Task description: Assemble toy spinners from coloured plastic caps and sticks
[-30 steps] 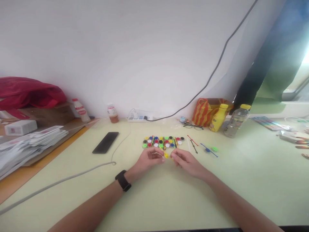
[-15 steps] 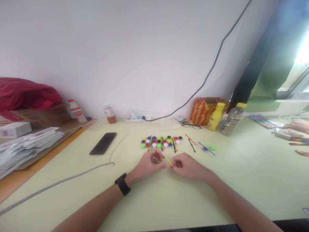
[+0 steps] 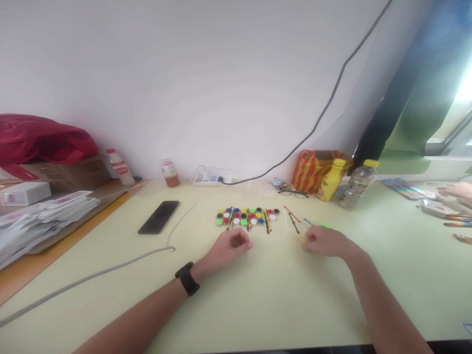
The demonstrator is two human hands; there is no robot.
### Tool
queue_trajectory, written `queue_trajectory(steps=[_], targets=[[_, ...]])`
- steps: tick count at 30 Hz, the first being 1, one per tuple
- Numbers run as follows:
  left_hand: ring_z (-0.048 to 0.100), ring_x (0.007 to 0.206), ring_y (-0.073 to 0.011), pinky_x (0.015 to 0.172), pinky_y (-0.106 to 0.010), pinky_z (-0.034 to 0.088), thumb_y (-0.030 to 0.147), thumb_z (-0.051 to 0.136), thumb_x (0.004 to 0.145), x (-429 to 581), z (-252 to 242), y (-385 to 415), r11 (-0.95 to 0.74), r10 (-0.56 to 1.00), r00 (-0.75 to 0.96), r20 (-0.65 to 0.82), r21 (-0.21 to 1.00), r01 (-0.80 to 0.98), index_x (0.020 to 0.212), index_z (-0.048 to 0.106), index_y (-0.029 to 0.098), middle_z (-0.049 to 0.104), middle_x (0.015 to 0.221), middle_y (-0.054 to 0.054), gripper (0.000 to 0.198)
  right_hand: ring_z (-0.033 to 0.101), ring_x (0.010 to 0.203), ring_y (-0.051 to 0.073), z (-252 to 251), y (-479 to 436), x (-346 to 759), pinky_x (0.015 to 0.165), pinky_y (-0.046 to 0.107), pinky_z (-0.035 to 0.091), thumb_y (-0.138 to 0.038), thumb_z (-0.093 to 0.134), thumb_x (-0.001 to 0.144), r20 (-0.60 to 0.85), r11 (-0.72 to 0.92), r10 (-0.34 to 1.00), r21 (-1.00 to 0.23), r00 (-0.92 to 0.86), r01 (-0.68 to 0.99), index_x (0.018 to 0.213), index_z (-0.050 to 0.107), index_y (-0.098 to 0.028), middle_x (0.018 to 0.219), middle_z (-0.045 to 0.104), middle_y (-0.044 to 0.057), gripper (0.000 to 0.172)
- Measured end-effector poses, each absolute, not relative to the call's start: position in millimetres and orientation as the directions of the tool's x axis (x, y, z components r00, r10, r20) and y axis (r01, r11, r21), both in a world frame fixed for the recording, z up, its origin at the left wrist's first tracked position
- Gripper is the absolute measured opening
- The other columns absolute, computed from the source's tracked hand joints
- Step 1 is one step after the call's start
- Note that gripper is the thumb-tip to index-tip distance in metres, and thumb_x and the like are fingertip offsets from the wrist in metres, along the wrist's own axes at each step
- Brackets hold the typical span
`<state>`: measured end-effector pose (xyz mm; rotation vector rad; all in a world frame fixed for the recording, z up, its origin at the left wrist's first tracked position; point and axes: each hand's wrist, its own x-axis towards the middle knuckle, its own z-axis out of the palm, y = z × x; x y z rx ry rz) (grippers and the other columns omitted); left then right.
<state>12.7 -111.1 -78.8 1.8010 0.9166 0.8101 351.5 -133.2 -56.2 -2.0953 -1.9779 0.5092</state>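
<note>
My right hand [image 3: 326, 242] is closed on a thin yellow plastic stick [image 3: 304, 244], slightly blurred, with bits of yellow showing at the fingers. It is over the table beside a black arrow-ended stick [image 3: 294, 222] and partly covers a blue stick [image 3: 307, 221] and a green piece [image 3: 324, 225]. My left hand [image 3: 229, 249], wearing a black watch on the wrist, rests on the table with loosely curved fingers and nothing visible in them. Just beyond it lie rows of small round coloured pieces [image 3: 236, 222], with several thin coloured sticks across them. A red stick [image 3: 292, 214] and a white stick [image 3: 286, 220] lie to their right.
A black phone [image 3: 159, 217] and a grey cable [image 3: 110, 269] lie at left. Along the wall stand a power strip [image 3: 210, 180], glasses [image 3: 293, 192], a striped bag [image 3: 305, 172], a yellow bottle [image 3: 331, 182] and a clear bottle [image 3: 357, 187]. Another person's hand [image 3: 457, 191] is at far right.
My right hand has moved right, away from my left hand, taking the yellow stick with it to the loose sticks. My left hand has stayed nearly in place.
</note>
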Motion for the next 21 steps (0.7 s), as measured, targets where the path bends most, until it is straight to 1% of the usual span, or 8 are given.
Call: queue_trajectory(steps=[3,5,7,10,13,16,18,21], targets=[[0.058,0.073,-0.0156,0.068,-0.028,0.048,0.043,0.072,0.089,13,-78,-111,-0.294,0.854,0.503,0.130,0.919,0.261,0.085,0.068,0.018,0.066,0.082,-0.003,0.025,0.067,0.076,0.024,-55,-126,364,0.061,0.030,0.038,-0.025,0.062,0.074,-0.174,-0.260,0.958,-0.187,0.228,0.947,0.072,0.062,-0.022,0.081,0.070,0.006,0.003],[0.058,0.074,-0.0157,0.069,-0.028,0.049,0.042,0.072,0.089,13,-77,-112,-0.294,0.854,0.506,0.123,0.916,0.274,0.085,0.067,0.018,0.066,0.082,-0.003,0.024,0.069,0.085,0.028,-53,-123,367,0.065,0.032,0.040,-0.024,0.060,0.077,-0.130,-0.327,0.941,-0.096,0.313,0.940,0.081,0.064,-0.021,0.092,0.072,0.010,0.006],[0.058,0.075,-0.0157,0.070,-0.029,0.049,0.041,0.071,0.090,13,-76,-113,-0.293,0.853,0.510,0.112,0.911,0.290,0.086,0.067,0.018,0.067,0.083,-0.003,0.023,0.070,0.087,0.029,-51,-122,368,0.067,0.033,0.041,-0.025,0.060,0.079,-0.089,-0.362,0.930,-0.041,0.358,0.931,0.086,0.064,-0.020,0.095,0.071,0.012,0.010],[0.058,0.076,-0.0159,0.071,-0.029,0.048,0.040,0.071,0.090,13,-74,-115,-0.289,0.853,0.513,0.098,0.906,0.308,0.086,0.067,0.018,0.067,0.084,-0.003,0.022,0.069,0.084,0.028,-48,-120,365,0.066,0.033,0.041,-0.028,0.061,0.082,-0.033,-0.362,0.932,-0.042,0.361,0.931,0.087,0.064,-0.021,0.092,0.070,0.011,0.009],[0.057,0.075,-0.0159,0.070,-0.029,0.047,0.039,0.070,0.090,14,-73,-115,-0.290,0.852,0.514,0.096,0.905,0.311,0.086,0.066,0.018,0.067,0.084,-0.003,0.021,0.067,0.084,0.026,-51,-117,355,0.068,0.033,0.041,-0.035,0.058,0.089,0.052,-0.256,0.963,-0.116,0.263,0.960,0.091,0.064,-0.023,0.095,0.071,0.009,0.014],[0.057,0.075,-0.0157,0.070,-0.029,0.047,0.039,0.071,0.090,14,-73,-115,-0.293,0.849,0.519,0.097,0.904,0.311,0.086,0.066,0.018,0.066,0.083,-0.003,0.021,0.065,0.097,0.025,-63,-113,338,0.076,0.033,0.043,-0.033,0.051,0.096,0.173,-0.017,0.984,-0.171,0.047,0.985,0.108,0.065,-0.024,0.110,0.070,0.009,0.021],[0.057,0.075,-0.0156,0.070,-0.028,0.047,0.039,0.071,0.090,14,-74,-114,-0.295,0.848,0.522,0.096,0.903,0.314,0.086,0.067,0.018,0.066,0.083,-0.003,0.021,0.062,0.106,0.026,-73,-111,327,0.083,0.034,0.044,-0.028,0.046,0.098,0.200,0.114,0.976,-0.150,-0.083,0.982,0.122,0.064,-0.023,0.116,0.069,0.011,0.030],[0.057,0.076,-0.0155,0.070,-0.028,0.047,0.039,0.071,0.090,13,-76,-114,-0.301,0.844,0.527,0.094,0.898,0.321,0.086,0.067,0.018,0.067,0.084,-0.003,0.021,0.059,0.113,0.028,-86,-109,317,0.088,0.037,0.043,-0.021,0.039,0.101,0.164,0.194,0.970,-0.088,-0.178,0.977,0.138,0.058,-0.018,0.125,0.066,0.014,0.041]])
